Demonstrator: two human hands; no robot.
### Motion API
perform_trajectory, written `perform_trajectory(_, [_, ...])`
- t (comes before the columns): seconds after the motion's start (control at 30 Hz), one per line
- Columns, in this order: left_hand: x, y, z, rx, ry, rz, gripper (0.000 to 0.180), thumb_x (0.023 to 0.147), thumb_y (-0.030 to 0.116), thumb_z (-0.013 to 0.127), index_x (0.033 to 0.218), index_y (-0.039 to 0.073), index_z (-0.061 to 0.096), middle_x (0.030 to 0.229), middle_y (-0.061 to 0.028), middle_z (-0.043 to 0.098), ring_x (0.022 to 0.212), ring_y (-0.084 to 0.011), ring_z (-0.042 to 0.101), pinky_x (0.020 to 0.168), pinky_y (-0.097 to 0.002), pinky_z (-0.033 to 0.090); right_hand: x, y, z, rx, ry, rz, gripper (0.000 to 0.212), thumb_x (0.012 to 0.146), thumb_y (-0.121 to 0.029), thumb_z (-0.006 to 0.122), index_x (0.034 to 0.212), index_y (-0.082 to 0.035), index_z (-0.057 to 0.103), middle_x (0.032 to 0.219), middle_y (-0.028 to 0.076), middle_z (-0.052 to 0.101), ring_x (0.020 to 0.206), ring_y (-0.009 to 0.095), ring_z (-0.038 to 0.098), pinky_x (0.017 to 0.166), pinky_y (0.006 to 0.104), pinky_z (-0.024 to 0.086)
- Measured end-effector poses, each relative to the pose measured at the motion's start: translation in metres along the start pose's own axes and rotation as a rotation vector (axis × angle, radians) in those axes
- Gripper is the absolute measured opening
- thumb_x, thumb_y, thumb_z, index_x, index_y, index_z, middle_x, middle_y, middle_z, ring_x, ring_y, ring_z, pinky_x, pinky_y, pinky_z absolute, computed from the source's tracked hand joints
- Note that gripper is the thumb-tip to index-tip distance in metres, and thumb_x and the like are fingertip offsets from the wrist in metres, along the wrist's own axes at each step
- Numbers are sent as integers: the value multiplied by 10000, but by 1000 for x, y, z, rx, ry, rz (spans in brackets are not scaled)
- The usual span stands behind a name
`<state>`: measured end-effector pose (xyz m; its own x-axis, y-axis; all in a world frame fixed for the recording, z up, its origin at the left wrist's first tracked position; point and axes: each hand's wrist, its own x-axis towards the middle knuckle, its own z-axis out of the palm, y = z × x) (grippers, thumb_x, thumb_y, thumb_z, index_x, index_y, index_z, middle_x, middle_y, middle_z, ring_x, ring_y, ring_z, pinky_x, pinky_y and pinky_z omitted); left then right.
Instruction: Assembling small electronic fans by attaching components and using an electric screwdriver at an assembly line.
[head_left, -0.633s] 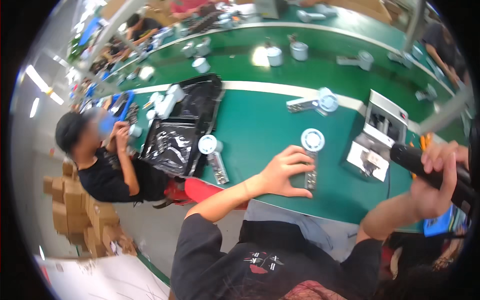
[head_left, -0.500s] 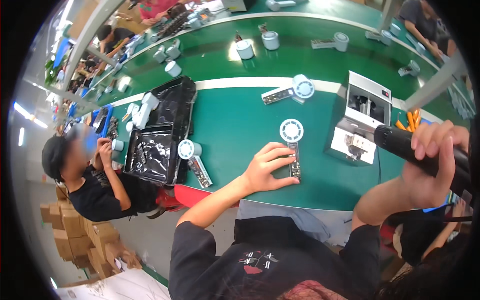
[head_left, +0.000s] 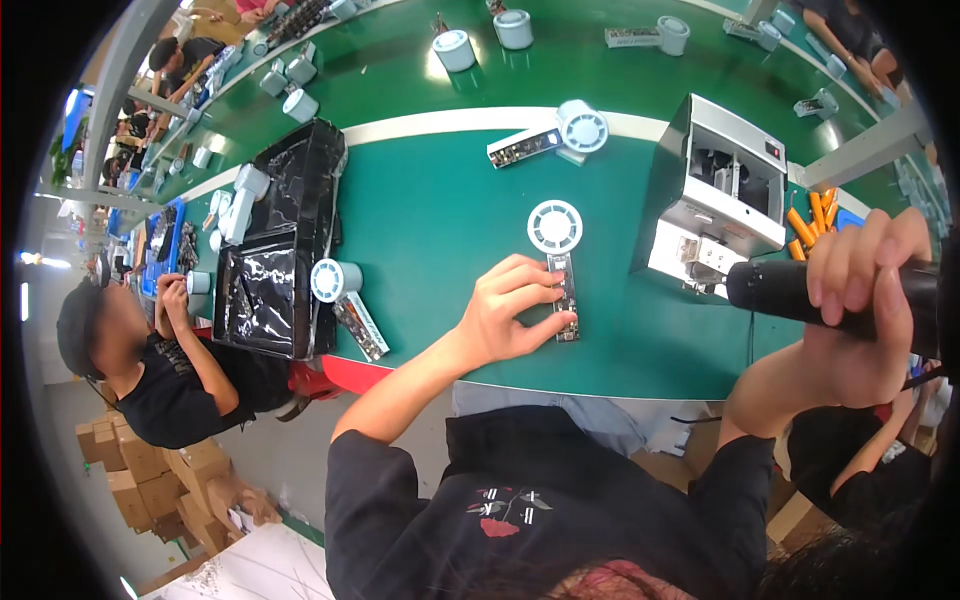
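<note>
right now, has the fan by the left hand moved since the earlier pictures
No, not visibly: judged against the near edge of the green table, the fan by the left hand keeps its spot; the whole view has shifted.

Left fingers (head_left: 530, 296) partly hide the handheld fan's handle (head_left: 569, 300); right fingers (head_left: 868, 258) mask part of the electric screwdriver (head_left: 765, 288), cut off beyond them.
</note>
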<state>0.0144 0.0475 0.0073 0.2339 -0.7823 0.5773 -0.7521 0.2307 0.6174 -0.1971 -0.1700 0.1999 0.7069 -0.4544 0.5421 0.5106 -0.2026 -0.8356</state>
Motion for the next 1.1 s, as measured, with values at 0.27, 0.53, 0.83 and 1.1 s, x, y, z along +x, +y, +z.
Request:
perform_trajectory(0.27, [6,-5,1,-20,18,-29,302,635,116,907,854,40,713,912,-77,697,801,-241,667,687,-340,540,5,11,-5,-83,77,80,134,948,-110,527,1026,-39,444,743,32,461,577,104,442,620,279,398])
perform_trajectory(0.53, [8,3,-1,14,-62,-38,390,623,228,923,892,44,711,962,-90,622,850,-258,621,717,-369,519,4,14,-8,-99,-11,118,176,930,-98,573,1039,-48,445,766,41,489,603,126,480,650,294,435])
perform_trajectory(0.83, [1,-1,2,-46,-37,-97,325,623,146,912,860,30,722,994,-101,603,887,-248,604,752,-360,516,-3,5,-18,-196,0,110,175,945,-139,539,1068,-43,460,769,31,474,612,104,441,640,286,402])
perform_trajectory(1.1, [0,0,-3,-38,-105,-90,359,634,152,925,885,5,714,1060,-126,572,945,-237,604,810,-365,535,-4,-1,-12,-212,-35,99,233,988,-199,585,1093,-54,436,773,42,474,658,143,485,681,324,449])
